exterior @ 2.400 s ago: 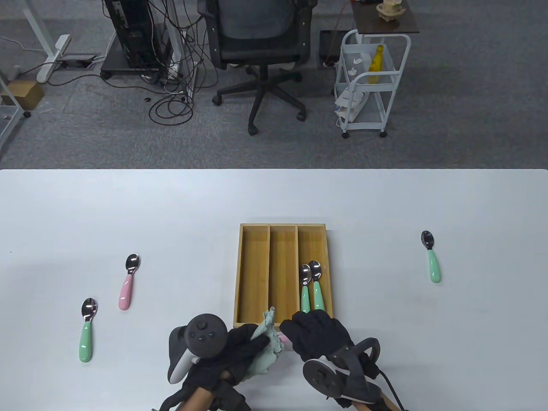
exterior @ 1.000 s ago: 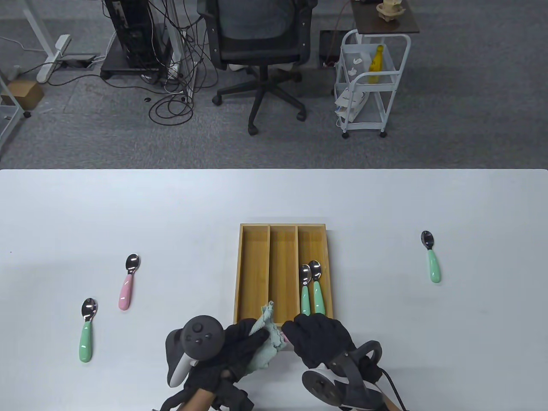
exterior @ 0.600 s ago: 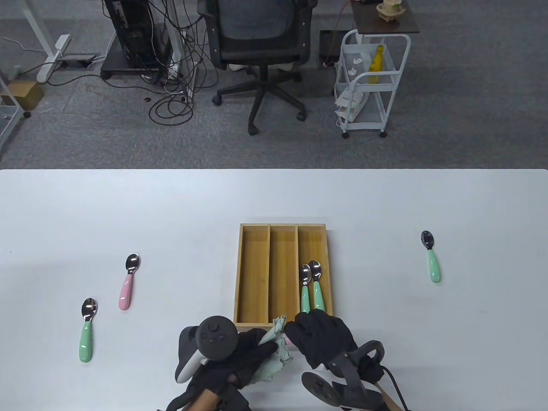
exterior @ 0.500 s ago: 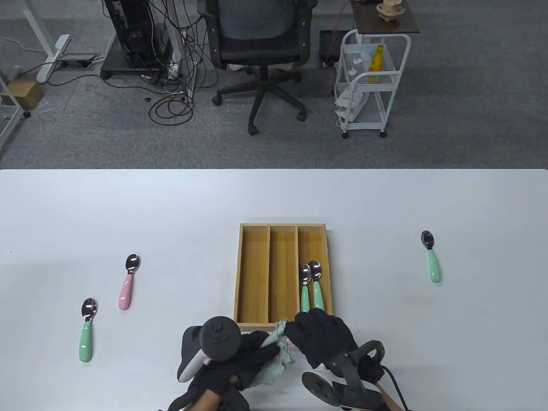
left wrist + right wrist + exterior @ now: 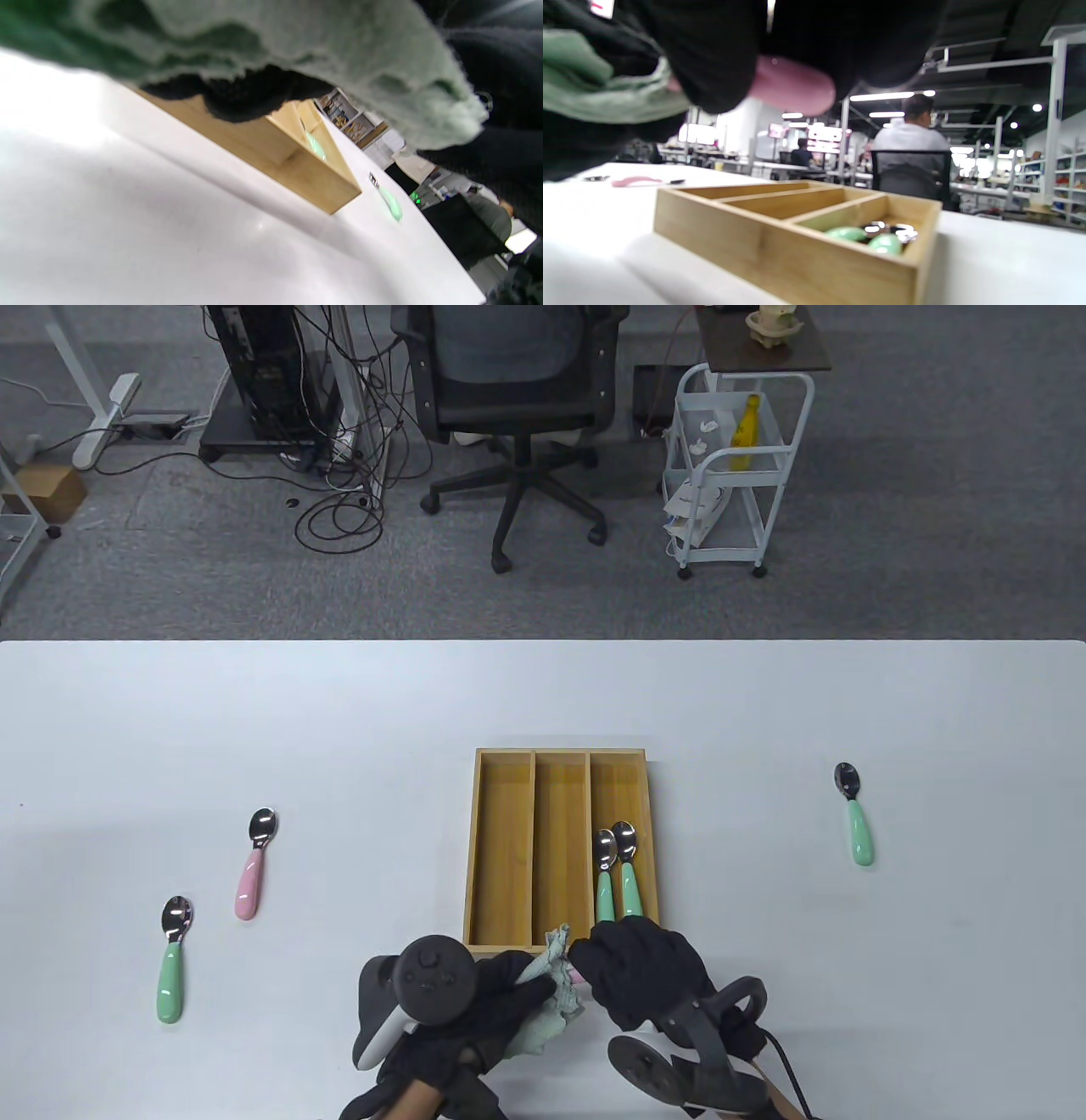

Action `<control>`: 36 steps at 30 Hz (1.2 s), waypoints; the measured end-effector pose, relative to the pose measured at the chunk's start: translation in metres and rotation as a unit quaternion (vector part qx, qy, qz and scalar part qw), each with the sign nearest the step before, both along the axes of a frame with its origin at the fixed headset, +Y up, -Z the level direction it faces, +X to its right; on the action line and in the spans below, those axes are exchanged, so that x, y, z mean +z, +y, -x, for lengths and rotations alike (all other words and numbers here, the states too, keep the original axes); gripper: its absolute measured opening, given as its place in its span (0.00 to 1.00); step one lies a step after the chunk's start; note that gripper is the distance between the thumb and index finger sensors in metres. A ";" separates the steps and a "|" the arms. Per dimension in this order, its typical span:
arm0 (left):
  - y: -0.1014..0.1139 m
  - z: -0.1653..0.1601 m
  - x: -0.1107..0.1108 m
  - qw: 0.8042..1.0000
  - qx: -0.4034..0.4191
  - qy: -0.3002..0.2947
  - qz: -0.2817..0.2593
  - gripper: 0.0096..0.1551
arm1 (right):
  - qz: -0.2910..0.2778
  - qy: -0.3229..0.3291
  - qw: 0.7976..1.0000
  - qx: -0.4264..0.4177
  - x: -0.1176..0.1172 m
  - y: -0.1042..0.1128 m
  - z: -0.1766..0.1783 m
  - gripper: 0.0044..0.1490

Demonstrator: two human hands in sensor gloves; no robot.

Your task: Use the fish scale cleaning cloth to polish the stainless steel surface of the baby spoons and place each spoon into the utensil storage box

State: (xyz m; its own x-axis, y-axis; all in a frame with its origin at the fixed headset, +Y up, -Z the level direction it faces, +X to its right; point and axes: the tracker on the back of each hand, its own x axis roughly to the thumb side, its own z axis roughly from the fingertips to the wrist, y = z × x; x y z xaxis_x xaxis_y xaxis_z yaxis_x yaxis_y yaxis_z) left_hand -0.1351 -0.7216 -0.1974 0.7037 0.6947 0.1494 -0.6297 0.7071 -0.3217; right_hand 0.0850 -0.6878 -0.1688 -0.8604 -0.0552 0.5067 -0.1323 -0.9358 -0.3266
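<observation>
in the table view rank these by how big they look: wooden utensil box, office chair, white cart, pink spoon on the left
1. Office chair, though it stands farther from the camera than the table things.
2. Wooden utensil box.
3. White cart, close to the box in apparent size, so that order is unsure.
4. Pink spoon, clearly smallest.

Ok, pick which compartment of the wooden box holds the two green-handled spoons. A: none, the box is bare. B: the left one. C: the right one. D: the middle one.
C: in the table view both green-handled spoons lie side by side in the right compartment of the wooden box, while the left and middle compartments show only wood.
</observation>
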 end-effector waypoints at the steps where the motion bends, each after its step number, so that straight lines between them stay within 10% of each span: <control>1: 0.001 0.003 0.001 1.000 0.007 0.008 -0.008 0.28 | 0.002 0.002 1.000 -0.005 0.000 0.000 0.000 0.32; 18: 0.015 0.024 0.008 0.987 0.032 0.117 -0.102 0.26 | 0.035 -0.007 0.998 -0.048 0.002 -0.006 0.019 0.35; 36: 0.023 0.024 0.011 0.979 -0.037 0.108 -0.168 0.26 | 0.043 -0.056 0.996 -0.063 -0.013 -0.005 -0.011 0.33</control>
